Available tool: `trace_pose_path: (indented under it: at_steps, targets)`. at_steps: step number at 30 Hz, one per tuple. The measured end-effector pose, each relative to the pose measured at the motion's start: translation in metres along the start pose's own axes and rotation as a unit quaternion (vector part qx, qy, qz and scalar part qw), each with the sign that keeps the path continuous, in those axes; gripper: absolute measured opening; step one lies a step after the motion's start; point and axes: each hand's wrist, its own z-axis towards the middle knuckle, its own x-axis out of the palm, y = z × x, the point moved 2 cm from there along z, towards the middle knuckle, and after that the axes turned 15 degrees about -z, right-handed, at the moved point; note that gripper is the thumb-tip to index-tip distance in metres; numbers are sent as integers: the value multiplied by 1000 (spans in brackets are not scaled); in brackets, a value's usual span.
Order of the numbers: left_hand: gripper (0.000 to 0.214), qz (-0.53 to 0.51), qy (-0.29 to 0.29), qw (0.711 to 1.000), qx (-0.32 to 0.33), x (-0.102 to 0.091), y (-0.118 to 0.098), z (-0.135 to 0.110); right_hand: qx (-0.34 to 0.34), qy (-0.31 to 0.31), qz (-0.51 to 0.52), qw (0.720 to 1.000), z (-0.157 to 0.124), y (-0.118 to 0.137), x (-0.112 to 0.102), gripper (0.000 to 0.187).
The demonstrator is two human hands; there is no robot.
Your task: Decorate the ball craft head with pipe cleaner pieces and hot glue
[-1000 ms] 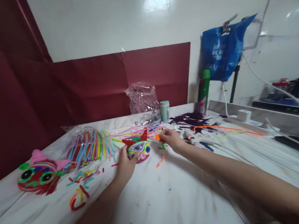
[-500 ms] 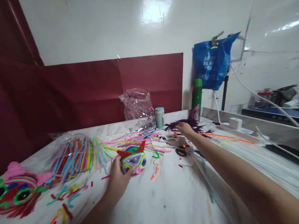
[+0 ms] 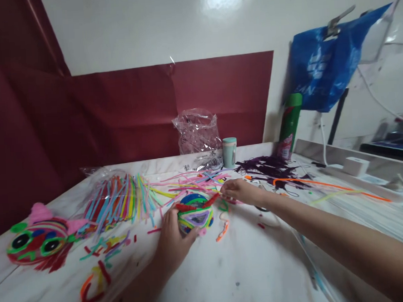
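Note:
My left hand (image 3: pixel 174 241) grips a small multicoloured pipe-cleaner animal head (image 3: pixel 195 214) with red ears, tilted on the white marble table (image 3: pixel 249 266). My right hand (image 3: pixel 238 192) is stretched out just right of it, fingers pinched together close to the head's red ear; what they hold is too small to make out. Loose pipe-cleaner strands (image 3: pixel 190 183) in pink, yellow and blue lie behind both hands. Short orange and green scraps (image 3: pixel 223 229) lie beside the head.
A finished red-and-green pipe-cleaner mask (image 3: pixel 36 238) lies at far left. A bag of coloured pipe cleaners (image 3: pixel 115 199), a crumpled clear bag (image 3: pixel 197 133), a teal cup (image 3: pixel 229 151), a green spray can (image 3: pixel 288 125), purple scraps (image 3: pixel 267 167) and a blue bag (image 3: pixel 326 66) stand behind.
My right hand has come back from the purple scraps at the far right to the animal head. My left hand has tipped the head so its top faces up.

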Motion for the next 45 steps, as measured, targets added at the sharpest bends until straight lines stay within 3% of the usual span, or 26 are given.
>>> trace_pose_path:
  at_steps: [6,10,17,45]
  targets:
    - [41,-41,3,999,-24,-1,-4,0,-55,84,44,994,-21,18,33,8]
    - [42,-47,2,998,-36,-1,-4,-1,-68,66,51,994,-27,24,47,7]
    - [42,-52,-3,998,-33,-2,-1,0,-68,29,7,997,-31,28,50,12]
    - [42,-65,-3,997,-27,-4,-6,0,-32,21,-22,999,-35,26,61,24]
